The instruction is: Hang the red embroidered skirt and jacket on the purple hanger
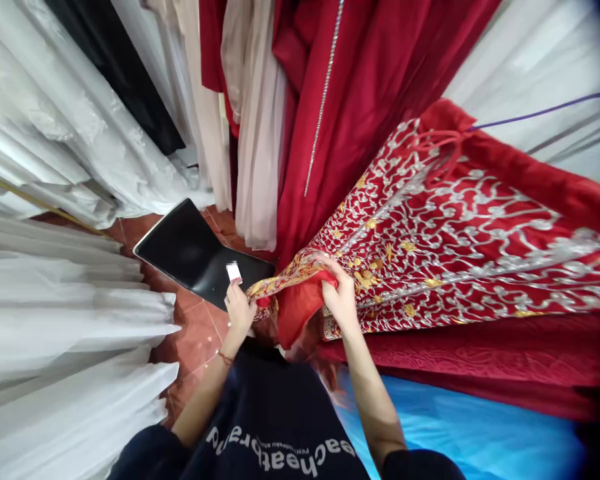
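**Both hands at the hem of a weighty embroidered gown**

The embroidered red gown (455, 227) spreads from centre towards 3 o'clock, its hem turned up at centre. It looks heavy with silver and gold threadwork yet soft and limp. The plain red lining probably gives the safest hold, since raised stitching may snag. The right hand (341, 300) has its grip closed on that hem fold. The left hand (240, 310), at 9 o'clock of it, pinches a small white tag (233, 272) whose face is blurred. The gown's far end is cut off.

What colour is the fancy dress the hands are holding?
The dress is red with silver and gold swirly embroidery, seen best in the head view.
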Demonstrator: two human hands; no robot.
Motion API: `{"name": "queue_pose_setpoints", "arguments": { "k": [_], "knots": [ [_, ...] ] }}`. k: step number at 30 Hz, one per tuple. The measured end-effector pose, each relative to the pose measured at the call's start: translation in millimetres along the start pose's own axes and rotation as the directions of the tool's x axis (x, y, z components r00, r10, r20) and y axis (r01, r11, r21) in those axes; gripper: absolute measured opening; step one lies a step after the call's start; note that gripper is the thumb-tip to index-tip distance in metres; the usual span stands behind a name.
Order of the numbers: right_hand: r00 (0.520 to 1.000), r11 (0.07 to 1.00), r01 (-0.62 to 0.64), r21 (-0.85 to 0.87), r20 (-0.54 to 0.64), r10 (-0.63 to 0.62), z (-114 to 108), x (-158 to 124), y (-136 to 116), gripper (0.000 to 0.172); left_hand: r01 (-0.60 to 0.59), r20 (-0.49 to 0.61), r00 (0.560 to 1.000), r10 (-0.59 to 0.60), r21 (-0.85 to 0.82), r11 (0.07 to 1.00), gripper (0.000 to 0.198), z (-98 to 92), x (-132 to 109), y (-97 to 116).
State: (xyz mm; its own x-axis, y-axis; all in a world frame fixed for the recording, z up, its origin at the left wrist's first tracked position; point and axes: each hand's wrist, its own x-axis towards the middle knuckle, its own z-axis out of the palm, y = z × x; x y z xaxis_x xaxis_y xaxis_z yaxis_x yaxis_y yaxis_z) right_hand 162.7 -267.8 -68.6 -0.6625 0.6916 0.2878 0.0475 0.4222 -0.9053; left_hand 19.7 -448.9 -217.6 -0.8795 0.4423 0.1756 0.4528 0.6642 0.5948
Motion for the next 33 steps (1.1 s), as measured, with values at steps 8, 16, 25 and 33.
{"name": "queue_pose_setpoints", "arguments": {
  "k": [8,16,25,33],
  "knots": [
    [0.961,0.997,0.076,-0.001,-0.267,-0.074,-78,28,-51,0.043,-0.486,-0.37,0.796,0.479,0.081,0.87,0.013,-86.1,77,71],
    [0.966,0.995,0.084,0.056,-0.248,-0.067,-84,74,-39,0.032,-0.544,-0.486,0.683,0.546,0.162,0.824,0.017,-84.0,142,99],
    [0.985,0.97,0.037,0.24,-0.17,0.005,-79,179,-36,0.022,-0.399,-0.46,0.842,0.28,-0.182,0.899,0.023,-98.9,225,174],
    [0.997,0.852,0.058,0.52,0.009,-0.073,-33,279,-35,0.04,-0.537,-0.33,0.821,0.465,-0.173,0.826,0.022,-101.0,291,239]
  ]
}}
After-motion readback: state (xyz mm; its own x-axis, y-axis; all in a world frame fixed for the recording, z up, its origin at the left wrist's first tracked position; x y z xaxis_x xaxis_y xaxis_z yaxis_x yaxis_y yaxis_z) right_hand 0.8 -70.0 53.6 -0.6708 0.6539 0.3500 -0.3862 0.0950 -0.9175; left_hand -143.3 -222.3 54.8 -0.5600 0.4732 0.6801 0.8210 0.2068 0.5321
